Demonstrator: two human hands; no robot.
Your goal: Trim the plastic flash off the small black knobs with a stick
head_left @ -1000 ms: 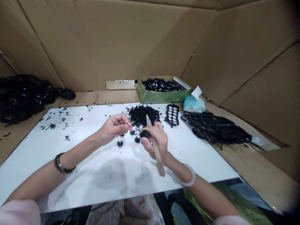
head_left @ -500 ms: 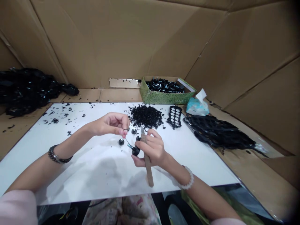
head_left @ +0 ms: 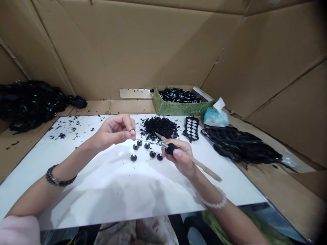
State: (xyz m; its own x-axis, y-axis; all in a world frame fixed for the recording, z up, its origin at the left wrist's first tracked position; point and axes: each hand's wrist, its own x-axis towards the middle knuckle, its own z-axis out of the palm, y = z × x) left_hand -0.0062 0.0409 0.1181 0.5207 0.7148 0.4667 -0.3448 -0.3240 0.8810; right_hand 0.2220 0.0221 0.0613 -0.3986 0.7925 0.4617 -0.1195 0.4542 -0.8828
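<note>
Apparently the work is partway through: nearer the person than the heap of black bits (head_left: 159, 128), a thin black strand (head_left: 148, 141) runs from the metal-stemmed part (head_left: 170, 149) toward the left hand (head_left: 118, 132), seemingly not yet parted. The left grip is pinched together, probably on the strand's end; the right hand (head_left: 181, 158), before the heap and to its right, has its grip curled around the part and a knife (head_left: 205, 168). Six similar parts (head_left: 133, 158) sit on the counter (head_left: 102, 204) in front of the heap, whether finished I cannot tell; behind it, a green box (head_left: 181, 108) holds many more.
</note>
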